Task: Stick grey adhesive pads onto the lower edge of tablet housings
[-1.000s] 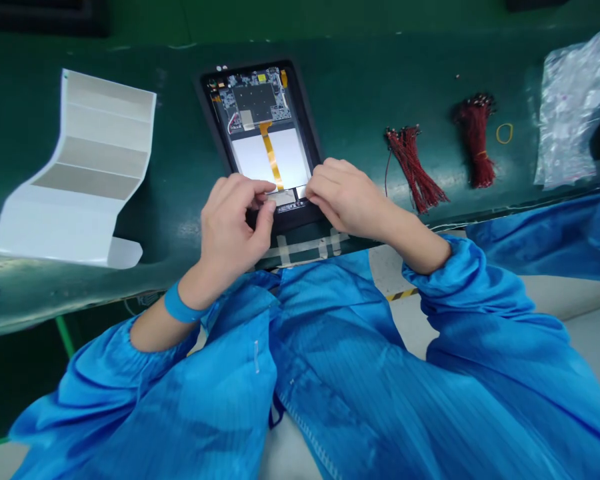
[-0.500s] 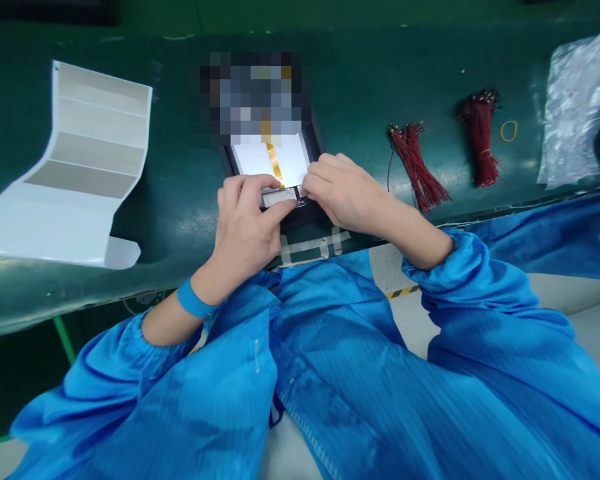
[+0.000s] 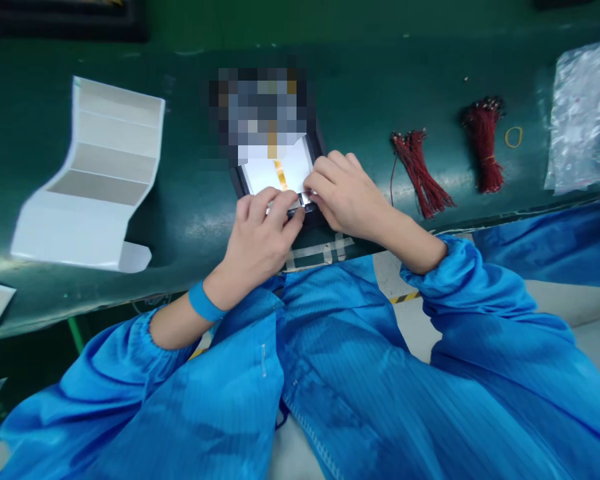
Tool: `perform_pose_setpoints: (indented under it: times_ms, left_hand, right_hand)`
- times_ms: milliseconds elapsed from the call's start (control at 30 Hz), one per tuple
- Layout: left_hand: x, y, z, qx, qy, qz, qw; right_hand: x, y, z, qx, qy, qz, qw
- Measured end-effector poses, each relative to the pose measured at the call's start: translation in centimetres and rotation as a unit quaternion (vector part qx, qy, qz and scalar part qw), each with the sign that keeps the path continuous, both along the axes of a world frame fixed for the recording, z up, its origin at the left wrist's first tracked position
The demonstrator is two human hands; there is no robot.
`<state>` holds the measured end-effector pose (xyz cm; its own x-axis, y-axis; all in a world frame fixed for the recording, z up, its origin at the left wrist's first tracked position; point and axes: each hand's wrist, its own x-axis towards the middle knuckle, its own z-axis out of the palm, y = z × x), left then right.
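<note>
A black-framed panel (image 3: 260, 177) with a white surface lies on the green bench, its far part blurred out by a mosaic. An amber strip (image 3: 281, 175) runs down the white surface. My left hand (image 3: 263, 230) is closed at the panel's near edge, thumb and forefinger gripping around it and covering most of a narrow pale piece there. Right beside it, my right hand (image 3: 347, 193) pinches at the near right corner. Whatever sits between those right fingertips is too small and hidden to name.
Left of the panel lies a curled white label sheet (image 3: 75, 223). Two bundles of dark red wires (image 3: 423, 177) rest to the right, with a yellow rubber band (image 3: 513, 137) and clear plastic bags (image 3: 580, 120) farther over. Tape strips (image 3: 325, 251) cross the bench's front edge.
My view has shifted slightly, so the bench things appear a little lower and to the right. My left fingers have drawn closer together over the pale piece; the right hand stays at the corner.
</note>
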<state>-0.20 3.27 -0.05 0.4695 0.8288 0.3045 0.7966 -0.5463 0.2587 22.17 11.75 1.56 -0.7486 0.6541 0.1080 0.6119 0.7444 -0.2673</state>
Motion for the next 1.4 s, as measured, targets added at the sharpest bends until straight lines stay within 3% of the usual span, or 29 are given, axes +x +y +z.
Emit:
perform_pose_setpoints:
  times_ms: [133,300,400,500,700,900,1000,1100,1233,1333,1400]
  left_hand:
    - [-1.9,2.8,2.4,-0.003,0.003,0.021,1.0]
    - [-5.5,11.9,6.2,-0.098,0.078,0.214,0.969]
    - [-6.1,16.3,6.3,-0.126,0.138,0.254,0.949]
    - [-5.7,18.1,5.5,-0.127,0.174,0.258,0.942]
    - [-4.9,18.5,5.0,-0.128,0.214,0.247,0.936]
    - [-3.9,18.2,5.3,-0.093,0.256,0.171,0.947]
    - [-3.1,18.3,5.6,-0.122,0.232,0.199,0.944]
    - [-3.6,19.2,6.6,-0.173,0.197,0.267,0.927]
    - [-9.2,18.6,9.6,-0.201,0.127,0.342,0.909]
    - [-15.6,14.6,11.3,-0.175,0.053,0.389,0.903]
    - [-19.3,10.7,11.4,-0.136,0.086,0.381,0.911]
  right_hand:
    - [-0.3,-1.3,-1.8,0.069,0.097,-0.027,0.993]
    - [-0.7,-1.9,-4.1,0.101,0.148,-0.003,0.984]
    - [-0.7,-1.7,-4.1,0.104,0.161,-0.006,0.981]
    - [-0.6,-1.6,-3.8,0.108,0.164,-0.002,0.981]
    - [-0.7,-1.5,-3.9,0.115,0.179,0.002,0.977]
    - [-0.5,-1.6,-3.3,0.13,0.168,0.013,0.977]
    - [-0.6,-2.3,-2.1,0.144,0.121,0.07,0.98]
    - [-1.4,-3.2,-1.4,0.176,0.074,0.115,0.975]
    - [-3.2,-4.1,-1.7,0.226,0.069,0.098,0.967]
    - [-4.1,-3.1,-1.3,0.216,0.032,0.056,0.974]
    - [-4.4,-1.0,-0.7,0.191,-0.016,0.022,0.981]
